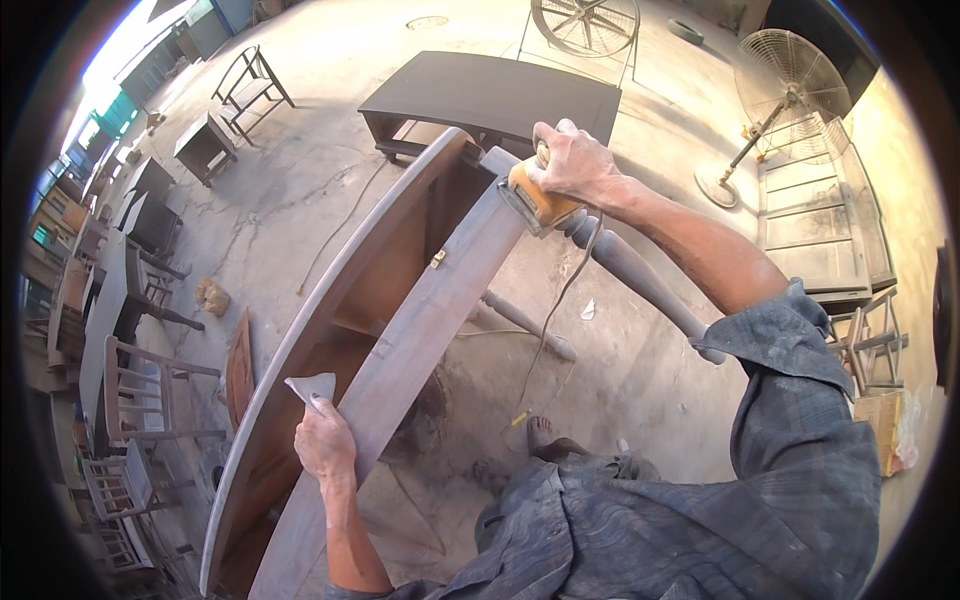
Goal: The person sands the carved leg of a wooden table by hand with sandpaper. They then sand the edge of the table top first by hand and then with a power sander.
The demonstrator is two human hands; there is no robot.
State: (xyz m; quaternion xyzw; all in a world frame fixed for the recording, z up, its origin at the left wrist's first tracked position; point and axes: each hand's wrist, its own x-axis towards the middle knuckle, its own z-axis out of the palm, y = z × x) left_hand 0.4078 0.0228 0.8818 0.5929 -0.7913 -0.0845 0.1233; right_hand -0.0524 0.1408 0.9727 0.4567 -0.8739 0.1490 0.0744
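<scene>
My right hand is wrapped round a yellow electric sander, whose pad rests at the far end of a long, dusty wooden board. This board is the side rail of a table tipped on its edge. My left hand pinches a folded piece of grey sandpaper beside the rail's near part. Left of the rail runs the curved tabletop, with its brown underside facing the rail. A small brass-coloured fitting sits on the rail's edge. One turned leg sticks out to the right, under my right forearm.
The sander's cord hangs toward the floor near my foot. A low dark table stands ahead, with a round fan behind it. A pedestal fan and a panelled wooden piece are at right; chairs line the left.
</scene>
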